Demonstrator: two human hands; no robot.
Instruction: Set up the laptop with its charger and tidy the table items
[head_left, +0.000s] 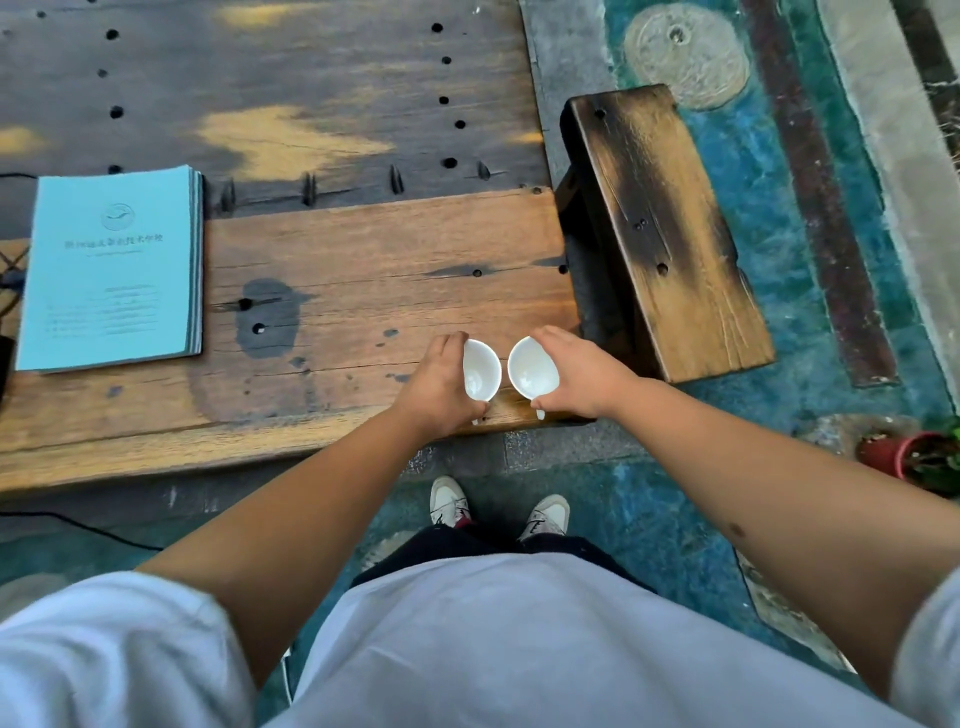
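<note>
Laptop isn't in view at all, so nothing here confirms the charger half of the task. Dark cables (13, 280) and a black object sit at the far left edge of the table (363, 249); possibly the charger lead, but too cropped to tell.

Current state is the tidy step:
- Left hand (441, 384) grips the left cup (482, 370), fingers curled round its outer wall, thumb side near the rim.
- Right hand (582, 371) grips the right cup (532, 368) the same way, thumb low at the near edge.
- 2 small white cups, both look empty, mouths tipped toward each other, just beside one another but not touching. They're at the near right corner of the table; can't tell if the bases rest on the wood or are slightly lifted.
- Stack of blue booklets (109, 270) lies squared up on the left part of the table, well apart from the cups.
- Wooden bench (665, 228) stands just beside the table's right end.

Judgement: booklets look sorted, cups are mid-handling and need a final spot. Laptop and charger hookup unverified from this view.
</note>
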